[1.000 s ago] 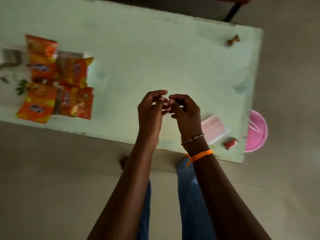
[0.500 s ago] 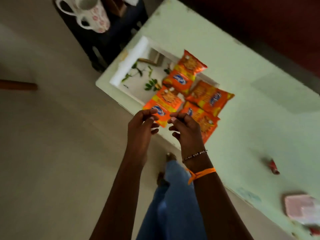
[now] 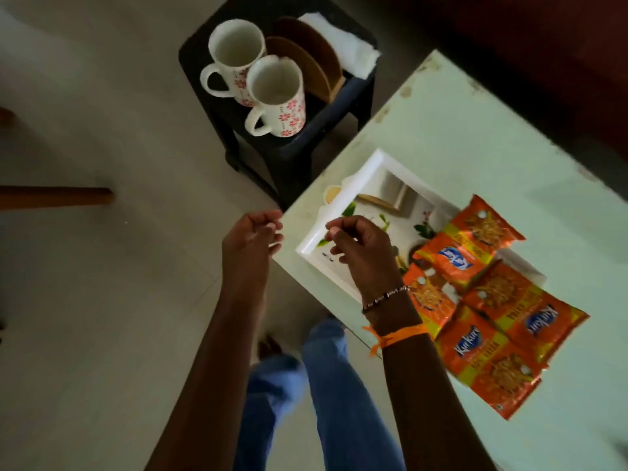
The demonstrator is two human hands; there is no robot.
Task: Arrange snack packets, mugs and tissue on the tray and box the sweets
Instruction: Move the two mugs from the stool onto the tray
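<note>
Several orange snack packets (image 3: 489, 355) lie on the right part of a white leaf-printed tray (image 3: 341, 198), spilling over its edge onto the pale green table (image 3: 475, 130). Two white floral mugs (image 3: 276, 96) stand upright and touching on a black stool (image 3: 306, 144) beyond the table corner. A white tissue stack (image 3: 343, 45) lies behind a brown wooden holder (image 3: 306, 59) on the same stool. My left hand (image 3: 251, 239) hovers off the table's corner, fingers loosely curled around nothing. My right hand (image 3: 363, 253) is above the tray's near left end, fingertips pinched together. No sweets or box are in view.
The stool stands close against the table's far left corner. A wooden bar (image 3: 54, 197) lies across the pale floor at the left. My legs in blue jeans (image 3: 326, 385) are beside the table's near edge.
The view has swung left from the table's right end to the tray and the stool. My hands, touching at the fingertips before, have separated; the pink box and sweets have left the view.
</note>
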